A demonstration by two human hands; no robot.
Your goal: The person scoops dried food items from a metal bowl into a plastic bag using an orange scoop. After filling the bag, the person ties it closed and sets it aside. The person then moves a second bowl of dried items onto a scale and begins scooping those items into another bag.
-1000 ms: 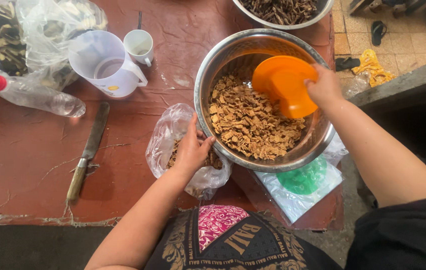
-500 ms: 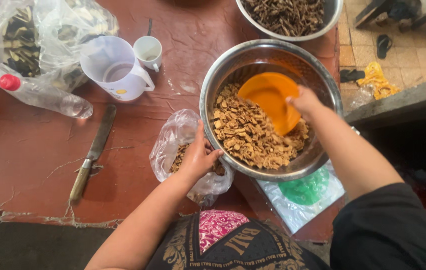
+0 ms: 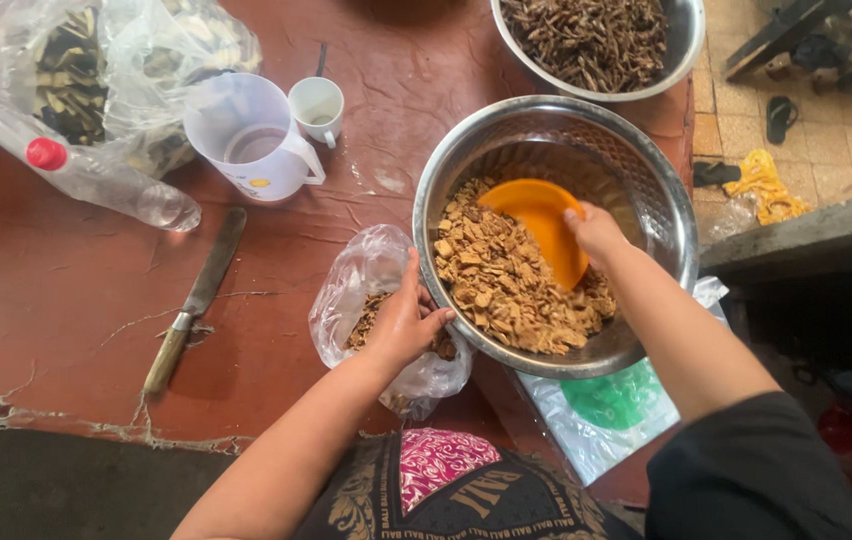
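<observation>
Right hand [image 3: 596, 232] clamped on orange scoop [image 3: 538, 228], dipped into chips inside steel bowl [image 3: 646, 180]. Left hand [image 3: 404, 325] gripping clear bag [image 3: 351, 290], touching bowl's left rim. Bag only slightly filled; most chips left in bowl.

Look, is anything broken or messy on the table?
Yes. The red table has cracked, chipped paint along its near edge, and a clear plastic bottle lies on its side. No food looks spilled beside the steel bowl.
</observation>
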